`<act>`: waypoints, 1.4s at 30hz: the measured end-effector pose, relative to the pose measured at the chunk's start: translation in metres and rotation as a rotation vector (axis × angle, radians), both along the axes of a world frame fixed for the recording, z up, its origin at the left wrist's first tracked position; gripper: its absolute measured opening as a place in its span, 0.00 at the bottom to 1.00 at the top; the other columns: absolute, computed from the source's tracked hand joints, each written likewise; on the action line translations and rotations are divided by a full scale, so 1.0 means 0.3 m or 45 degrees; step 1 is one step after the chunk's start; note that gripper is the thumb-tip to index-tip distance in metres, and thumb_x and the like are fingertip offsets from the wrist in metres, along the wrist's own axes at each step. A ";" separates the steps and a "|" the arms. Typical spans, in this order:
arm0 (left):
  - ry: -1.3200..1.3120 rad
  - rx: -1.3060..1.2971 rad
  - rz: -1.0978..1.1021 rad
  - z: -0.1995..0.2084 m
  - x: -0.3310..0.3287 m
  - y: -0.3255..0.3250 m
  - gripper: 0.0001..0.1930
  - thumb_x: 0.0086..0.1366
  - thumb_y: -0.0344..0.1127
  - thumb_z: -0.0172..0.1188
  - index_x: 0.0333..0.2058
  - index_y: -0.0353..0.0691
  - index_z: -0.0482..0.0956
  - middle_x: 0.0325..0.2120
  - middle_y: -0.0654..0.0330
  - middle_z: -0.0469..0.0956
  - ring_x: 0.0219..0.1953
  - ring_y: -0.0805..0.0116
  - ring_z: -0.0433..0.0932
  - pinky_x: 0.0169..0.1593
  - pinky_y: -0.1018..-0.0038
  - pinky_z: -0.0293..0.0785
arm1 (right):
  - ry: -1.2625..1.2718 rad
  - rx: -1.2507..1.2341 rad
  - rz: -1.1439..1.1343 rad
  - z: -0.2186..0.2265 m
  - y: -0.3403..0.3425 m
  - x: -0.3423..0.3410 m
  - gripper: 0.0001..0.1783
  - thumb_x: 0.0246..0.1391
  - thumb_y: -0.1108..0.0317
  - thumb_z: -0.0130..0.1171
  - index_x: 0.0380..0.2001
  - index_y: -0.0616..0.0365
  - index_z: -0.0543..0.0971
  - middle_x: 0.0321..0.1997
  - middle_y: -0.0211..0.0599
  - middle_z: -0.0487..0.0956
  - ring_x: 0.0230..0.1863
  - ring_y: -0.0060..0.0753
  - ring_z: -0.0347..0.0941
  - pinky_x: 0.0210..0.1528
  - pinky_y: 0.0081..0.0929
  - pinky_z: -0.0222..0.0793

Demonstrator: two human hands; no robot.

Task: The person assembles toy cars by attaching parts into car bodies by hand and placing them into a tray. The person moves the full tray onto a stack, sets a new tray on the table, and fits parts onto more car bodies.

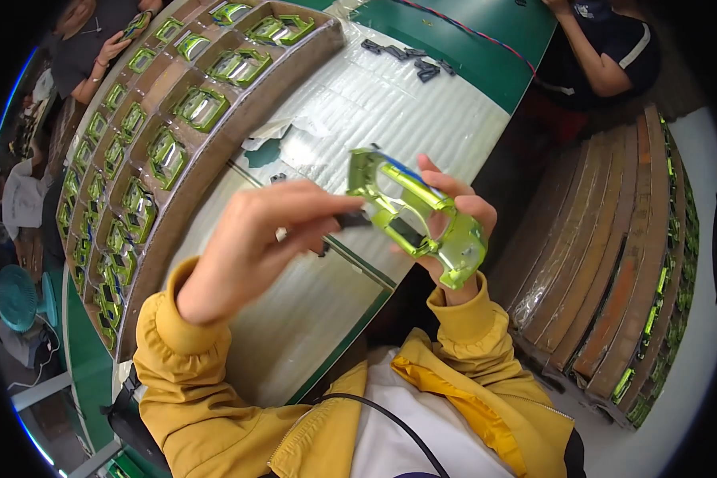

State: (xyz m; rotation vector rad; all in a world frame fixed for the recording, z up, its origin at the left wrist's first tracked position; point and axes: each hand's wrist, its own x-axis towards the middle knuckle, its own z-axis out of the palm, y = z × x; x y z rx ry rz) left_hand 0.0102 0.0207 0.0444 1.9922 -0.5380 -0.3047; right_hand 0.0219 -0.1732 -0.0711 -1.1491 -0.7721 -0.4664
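Observation:
In my right hand (475,209) is a shiny lime-green plastic frame (464,245) with wide openings and a blue strip along one side. It is held tilted in the air above the table's near edge, the fingers wrapped behind it. My left hand (251,239) comes in from the left, thumb and forefinger pinched on a small black plastic piece (354,218). That piece meets the frame's left side, though I cannot tell whether it is seated in it. The left fingers are slightly blurred.
A cardboard tray (235,123) with dividers holds many similar green frames on the left. Several small black pieces (426,70) lie on the white foam sheet (374,103). Stacked cardboard trays (589,263) stand at the right. Two other people are across the table; a teal fan (20,296) is far left.

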 end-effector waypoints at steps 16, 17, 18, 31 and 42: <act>-0.126 -0.285 0.441 -0.038 -0.036 -0.059 0.05 0.46 0.22 0.61 0.25 0.34 0.76 0.20 0.61 0.76 0.21 0.74 0.74 0.26 0.81 0.70 | 0.871 0.286 0.295 0.111 0.049 -0.116 0.47 0.26 0.70 0.73 0.50 0.58 0.55 0.46 0.43 0.67 0.50 0.34 0.65 0.48 0.33 0.68; -0.284 -0.209 0.429 -0.045 -0.034 -0.057 0.05 0.46 0.22 0.61 0.24 0.33 0.75 0.19 0.61 0.76 0.21 0.75 0.74 0.26 0.82 0.70 | 0.901 0.284 0.289 0.116 0.050 -0.121 0.46 0.27 0.70 0.73 0.49 0.58 0.55 0.45 0.43 0.67 0.49 0.33 0.65 0.47 0.31 0.69; -0.286 -0.210 0.428 -0.053 -0.033 -0.055 0.05 0.46 0.22 0.61 0.24 0.33 0.75 0.19 0.61 0.76 0.21 0.75 0.74 0.26 0.82 0.70 | 0.899 0.284 0.289 0.118 0.052 -0.123 0.46 0.27 0.70 0.73 0.49 0.58 0.55 0.45 0.43 0.67 0.49 0.33 0.65 0.47 0.31 0.69; -0.314 -0.142 0.434 -0.067 0.006 -0.028 0.06 0.47 0.22 0.58 0.26 0.32 0.71 0.21 0.59 0.75 0.26 0.71 0.76 0.32 0.78 0.71 | 0.995 0.167 0.152 0.130 0.034 -0.118 0.39 0.34 0.76 0.67 0.48 0.59 0.55 0.44 0.41 0.66 0.47 0.30 0.66 0.46 0.27 0.68; -0.996 0.529 -0.048 -0.140 0.567 -0.128 0.11 0.49 0.27 0.58 0.34 0.36 0.75 0.34 0.55 0.75 0.37 0.57 0.74 0.41 0.68 0.69 | 1.137 0.296 0.163 0.084 -0.066 -0.081 0.36 0.37 0.81 0.61 0.50 0.56 0.56 0.42 0.36 0.67 0.46 0.27 0.65 0.48 0.25 0.63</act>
